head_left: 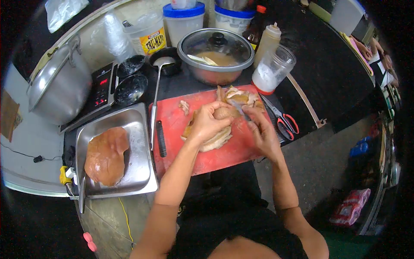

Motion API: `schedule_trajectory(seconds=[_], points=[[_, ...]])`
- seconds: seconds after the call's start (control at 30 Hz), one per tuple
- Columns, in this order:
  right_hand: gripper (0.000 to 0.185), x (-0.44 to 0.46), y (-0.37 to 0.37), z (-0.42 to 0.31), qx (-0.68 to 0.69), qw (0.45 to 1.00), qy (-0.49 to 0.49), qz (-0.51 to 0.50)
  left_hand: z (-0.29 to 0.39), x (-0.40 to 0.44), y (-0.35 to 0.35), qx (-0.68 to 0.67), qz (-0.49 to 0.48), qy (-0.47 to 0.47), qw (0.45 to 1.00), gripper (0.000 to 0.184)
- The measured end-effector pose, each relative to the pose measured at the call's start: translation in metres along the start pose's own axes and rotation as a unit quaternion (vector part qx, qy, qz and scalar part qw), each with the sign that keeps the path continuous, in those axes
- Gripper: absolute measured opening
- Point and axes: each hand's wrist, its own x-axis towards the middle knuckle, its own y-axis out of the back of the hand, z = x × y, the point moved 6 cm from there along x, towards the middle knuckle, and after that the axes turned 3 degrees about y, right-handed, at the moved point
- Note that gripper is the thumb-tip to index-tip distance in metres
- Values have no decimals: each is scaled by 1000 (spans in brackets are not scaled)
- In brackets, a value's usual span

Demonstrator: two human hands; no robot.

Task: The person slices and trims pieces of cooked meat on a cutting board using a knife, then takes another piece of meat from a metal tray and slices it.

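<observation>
Over the red cutting board [172, 153], my left hand [210, 121] is closed around a brownish piece of meat [223, 113]. My right hand [262, 131] is just to its right, its thumb and fingers curled near the same meat; whether it grips anything is hard to see. Pale cooked meat [216, 141] lies on the board below my left hand. More meat pieces with skin [240, 96] rest at the board's top right, and a small scrap [184, 107] lies at the upper left.
A steel tray [144, 172] with a large brown piece of meat [108, 155] stands left. Scissors [286, 123] lie right of the board. Behind are a lidded bowl [215, 56], a ladle [155, 103], a jar [274, 69] and a pot [62, 86]. Another person's hand [362, 49] shows far right.
</observation>
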Motion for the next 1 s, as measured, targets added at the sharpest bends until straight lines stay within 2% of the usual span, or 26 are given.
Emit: schedule_trajectory(seconds=[0.17, 0.27, 0.37, 0.5, 0.57, 0.63, 0.73, 0.9, 1.0], points=[[39, -2, -16, -8, 47, 997, -39, -56, -5, 2, 3, 46, 20, -45, 998, 27], [39, 0, -19, -3, 7, 998, -11, -54, 1, -1, 1, 22, 15, -34, 999, 26], [38, 0, -20, 3, -14, 999, -3, -43, 3, 0, 5, 122, 57, -78, 988, 23], [35, -4, -17, 7, -13, 995, -94, -32, 2, 0, 5, 124, 56, -61, 989, 23], [35, -4, -10, 10, -8, 996, -88, 1, 0, 1, 6, 132, 56, -18, 989, 23], [36, -1, 0, 12, 11, 999, -23, 46, -1, 1, 7, 118, 67, -25, 990, 21], [36, -4, -7, 12, 31, 999, -10, 6, -5, 2, 7, 124, 70, -29, 989, 20], [36, -4, -22, 0, 80, 994, -60, -36, -3, 1, 8, 153, 76, -59, 983, 21], [35, 0, -24, 3, 24, 999, -10, -38, -5, 2, 9, 163, 78, -53, 982, 22]])
